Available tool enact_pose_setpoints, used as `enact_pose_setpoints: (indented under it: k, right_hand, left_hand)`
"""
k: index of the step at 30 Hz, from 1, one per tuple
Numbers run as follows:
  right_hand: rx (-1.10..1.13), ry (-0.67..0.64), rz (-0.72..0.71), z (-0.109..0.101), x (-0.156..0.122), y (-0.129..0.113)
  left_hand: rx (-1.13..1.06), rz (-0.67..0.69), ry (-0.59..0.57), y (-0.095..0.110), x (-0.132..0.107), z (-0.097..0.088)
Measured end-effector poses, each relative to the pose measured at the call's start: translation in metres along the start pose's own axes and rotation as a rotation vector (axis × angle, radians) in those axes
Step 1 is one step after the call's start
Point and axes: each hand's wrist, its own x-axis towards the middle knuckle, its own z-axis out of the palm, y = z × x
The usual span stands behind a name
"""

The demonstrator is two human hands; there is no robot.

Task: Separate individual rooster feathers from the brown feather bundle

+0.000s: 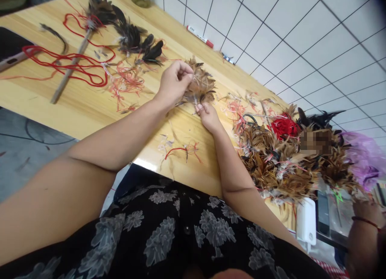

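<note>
left hand [175, 82]: raised just above the pale wooden worktop [90, 106], fingers [184, 72] pinched shut on the upper edge of a small bundle of brown and tan feathers [201, 85].

right hand [208, 116]: lower on the worktop, just beneath the bundle, fingertips closed on its lower quill end. the exact grip at the stems is partly hidden by the feathers.

position of the bundle: held between both hands, near the far edge of the worktop, clear of the other feather heaps.

surroundings, left of the hands: a looped length of red cord [69, 64] lies across a thin brown wooden stick [70, 68]. beyond it sits a cluster of black and dark brown feathers [132, 35]. pink and red thread scraps [126, 82] are scattered between the cord and the left hand.

surroundings, right of the hands: a large heap of brown feathers [271, 162] holds a tangle of bright red thread [284, 126], with a crumpled purple plastic bag [364, 156] at its outer side.

a red and white marker pen [199, 36] lies on the white tiled surface [301, 37] beside the worktop.

another person's hand, with a red band at the wrist [366, 222], shows at the lower right edge, well apart from the bundle.
</note>
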Motion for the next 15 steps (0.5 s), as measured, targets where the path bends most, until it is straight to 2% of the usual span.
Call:
enact_pose_setpoints:
  k: [4, 6, 8, 10, 13, 15]
  right_hand:
    - [0.070, 0.034, 0.065, 0.002, 0.002, 0.002]
    - [0.077, 0.046, 0.079, 0.002, 0.003, 0.001]
    - [0.063, 0.059, 0.094, 0.001, 0.003, -0.002]
    - [0.050, 0.056, 0.095, 0.000, 0.003, -0.005]
    - [0.055, 0.023, 0.033, 0.000, 0.001, -0.006]
    - [0.064, 0.025, -0.011, 0.003, 0.000, -0.002]
  left_hand:
    - [0.106, 0.093, 0.095, 0.001, 0.006, -0.014]
    - [0.156, 0.172, 0.097, 0.006, 0.003, -0.017]
    - [0.238, 0.260, 0.032, 0.012, -0.003, -0.018]
    - [0.335, 0.327, -0.090, 0.019, -0.009, -0.017]
    - [0.413, 0.361, -0.255, 0.023, -0.015, -0.013]
    - [0.389, 0.350, -0.327, 0.021, -0.015, -0.012]
